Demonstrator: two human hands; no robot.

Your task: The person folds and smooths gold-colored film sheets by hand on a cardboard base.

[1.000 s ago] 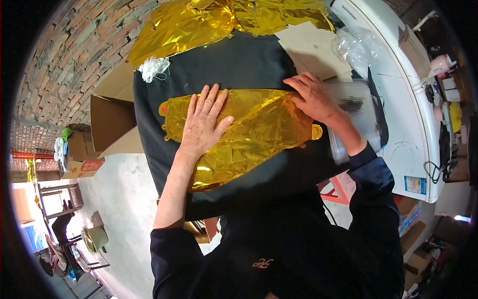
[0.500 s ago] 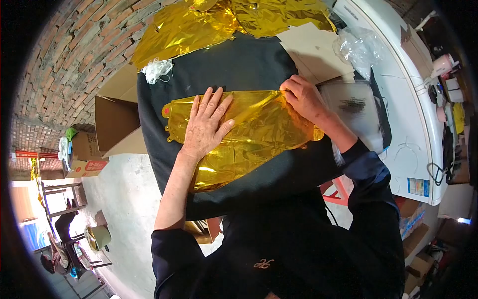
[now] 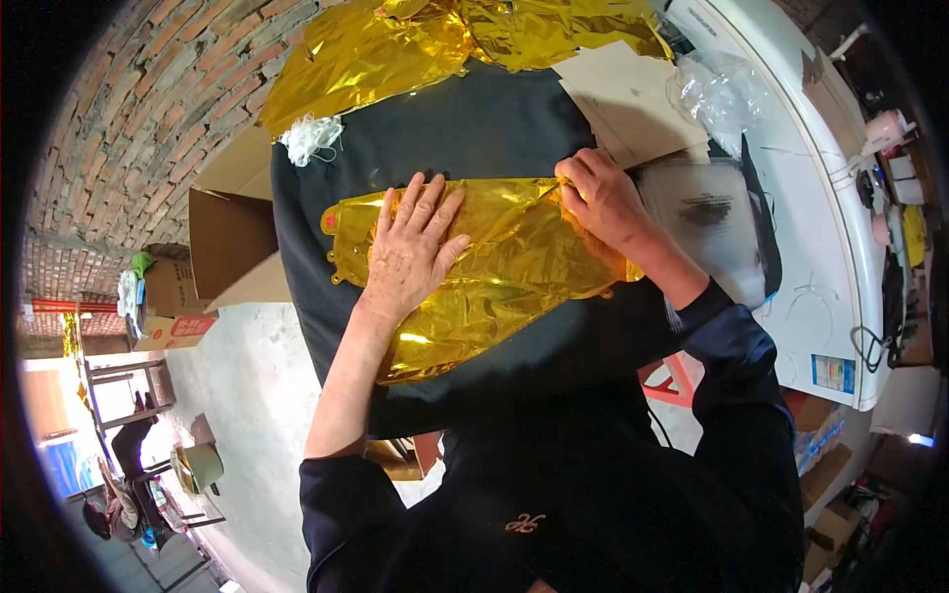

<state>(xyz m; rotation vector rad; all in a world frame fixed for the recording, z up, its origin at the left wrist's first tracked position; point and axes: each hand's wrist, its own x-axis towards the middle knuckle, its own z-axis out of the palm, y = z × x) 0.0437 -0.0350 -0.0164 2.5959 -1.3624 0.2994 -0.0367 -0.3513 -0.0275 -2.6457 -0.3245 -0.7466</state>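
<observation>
A flat, folded gold foil balloon (image 3: 494, 287) with small tabs along its edge lies across the black cloth (image 3: 484, 124). My left hand (image 3: 410, 242) rests flat on its left part, fingers spread and pointing away from me. At the upper right edge, my right hand (image 3: 603, 198) pinches the foil between thumb and fingers. The foil wrinkles below that pinch, and part of it is hidden under my right hand and wrist.
More gold foil (image 3: 386, 54) lies along the far edge. White string (image 3: 311, 139) sits at the far left corner. Cardboard sheets (image 3: 633, 99), a clear plastic bag (image 3: 722, 94) and a clear packet (image 3: 702, 217) are on the right, beside a white appliance (image 3: 820, 277). An open carton (image 3: 232, 242) stands left.
Both hands keep almost the same places on the foil. The view has shifted very slightly.
</observation>
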